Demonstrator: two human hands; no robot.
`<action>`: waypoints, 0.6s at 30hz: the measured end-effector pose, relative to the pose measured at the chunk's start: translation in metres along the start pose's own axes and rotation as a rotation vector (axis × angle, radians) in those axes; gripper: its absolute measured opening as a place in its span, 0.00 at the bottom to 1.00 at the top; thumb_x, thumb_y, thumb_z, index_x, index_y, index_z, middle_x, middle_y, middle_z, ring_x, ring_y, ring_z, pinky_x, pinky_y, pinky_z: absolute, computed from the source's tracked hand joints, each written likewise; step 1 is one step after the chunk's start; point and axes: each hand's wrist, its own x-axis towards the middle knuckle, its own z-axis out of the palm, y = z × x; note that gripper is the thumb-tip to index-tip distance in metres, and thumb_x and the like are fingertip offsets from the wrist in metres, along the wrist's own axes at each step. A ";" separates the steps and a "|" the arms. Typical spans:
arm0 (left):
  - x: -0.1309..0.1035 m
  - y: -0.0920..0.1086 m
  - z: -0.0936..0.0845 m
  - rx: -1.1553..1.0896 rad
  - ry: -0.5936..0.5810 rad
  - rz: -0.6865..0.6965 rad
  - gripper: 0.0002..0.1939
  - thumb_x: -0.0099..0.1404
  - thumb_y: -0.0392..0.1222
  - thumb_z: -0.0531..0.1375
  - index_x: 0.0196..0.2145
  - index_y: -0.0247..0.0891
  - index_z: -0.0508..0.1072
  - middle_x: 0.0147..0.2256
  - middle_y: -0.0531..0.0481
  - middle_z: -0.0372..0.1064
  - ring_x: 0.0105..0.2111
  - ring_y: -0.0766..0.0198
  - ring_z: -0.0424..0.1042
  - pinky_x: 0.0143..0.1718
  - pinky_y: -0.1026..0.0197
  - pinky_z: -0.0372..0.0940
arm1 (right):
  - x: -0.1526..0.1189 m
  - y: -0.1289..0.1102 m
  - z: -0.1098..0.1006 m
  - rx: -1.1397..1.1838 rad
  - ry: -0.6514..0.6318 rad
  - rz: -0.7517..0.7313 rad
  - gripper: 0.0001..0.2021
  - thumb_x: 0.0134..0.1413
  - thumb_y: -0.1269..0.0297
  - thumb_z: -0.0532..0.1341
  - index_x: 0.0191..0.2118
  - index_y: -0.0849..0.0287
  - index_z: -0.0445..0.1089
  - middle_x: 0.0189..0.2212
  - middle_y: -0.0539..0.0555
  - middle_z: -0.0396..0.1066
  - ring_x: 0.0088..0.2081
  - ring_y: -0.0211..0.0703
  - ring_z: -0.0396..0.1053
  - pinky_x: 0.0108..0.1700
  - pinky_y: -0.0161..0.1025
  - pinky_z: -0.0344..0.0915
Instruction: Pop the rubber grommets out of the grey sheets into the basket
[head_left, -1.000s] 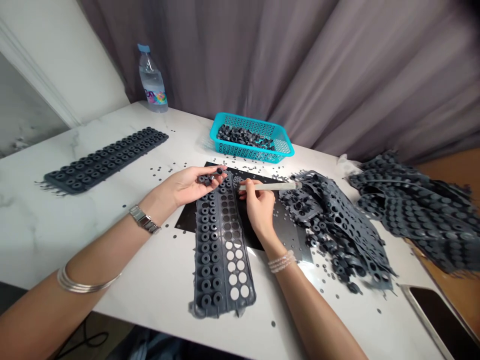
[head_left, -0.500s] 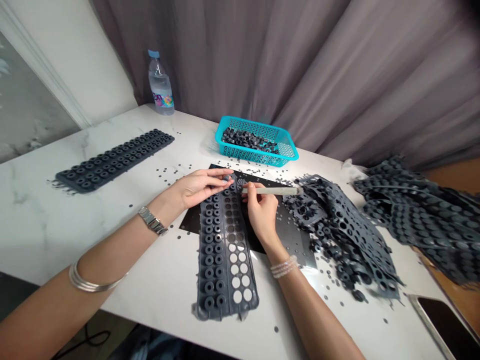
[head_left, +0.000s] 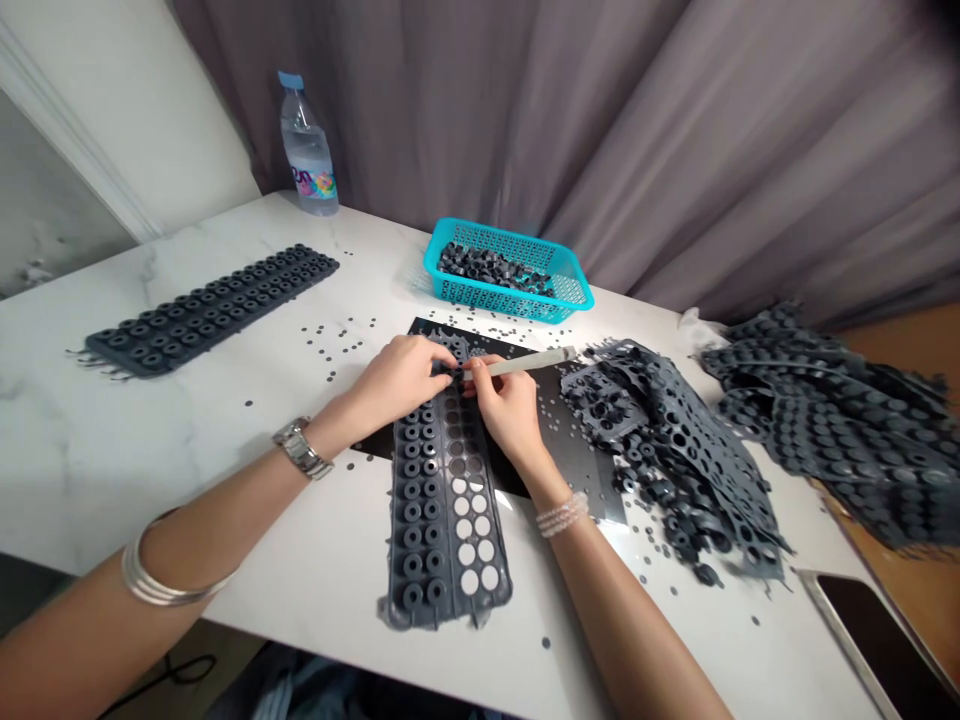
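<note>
A dark grey rubber sheet [head_left: 448, 590] lies lengthwise before me, with rows of ring-shaped bushings on its left half and rows of round holes on its right. Over its far end, my left hand [head_left: 405, 378] pinches a small dark rubber piece [head_left: 455, 374] between thumb and fingers. My right hand [head_left: 508, 405] is closed around a pale pen-like tool [head_left: 547, 358], whose tip meets or nearly meets that piece. Fingers partly hide the contact. Under the sheet's far part is a black mat [head_left: 559, 430].
A turquoise basket [head_left: 510, 308] of rubber bushings stands at the back. Another bushing sheet [head_left: 214, 310] lies left, near a water bottle [head_left: 309, 150]. Punched-out sheets [head_left: 697, 430] and loose bushings are on the right, with a larger rubber pile [head_left: 840, 430] and a phone [head_left: 874, 640] beyond.
My hands have come together: the tool's tip has moved left to the small rubber piece. My left fingers have curled in around it. The whole view has shifted slightly.
</note>
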 end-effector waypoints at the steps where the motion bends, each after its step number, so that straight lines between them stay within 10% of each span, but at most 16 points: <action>1: -0.001 0.000 0.002 0.086 -0.009 0.037 0.11 0.56 0.35 0.62 0.37 0.38 0.81 0.16 0.55 0.59 0.20 0.66 0.57 0.26 0.60 0.52 | 0.000 0.000 0.000 -0.016 -0.004 -0.003 0.16 0.62 0.56 0.53 0.33 0.58 0.75 0.26 0.53 0.75 0.27 0.44 0.73 0.31 0.37 0.66; 8: -0.002 0.001 0.010 0.335 -0.063 0.062 0.16 0.62 0.37 0.57 0.44 0.36 0.79 0.26 0.48 0.73 0.25 0.63 0.66 0.28 0.60 0.55 | 0.000 -0.003 0.000 -0.085 -0.009 -0.018 0.15 0.63 0.60 0.53 0.33 0.60 0.74 0.25 0.53 0.75 0.26 0.43 0.72 0.30 0.35 0.63; 18: -0.001 0.002 0.011 0.279 -0.033 0.070 0.11 0.62 0.35 0.56 0.28 0.34 0.79 0.21 0.49 0.68 0.22 0.65 0.62 0.25 0.61 0.52 | -0.003 -0.011 0.008 -0.263 0.009 -0.168 0.14 0.64 0.65 0.51 0.32 0.60 0.72 0.29 0.55 0.75 0.30 0.43 0.72 0.35 0.36 0.61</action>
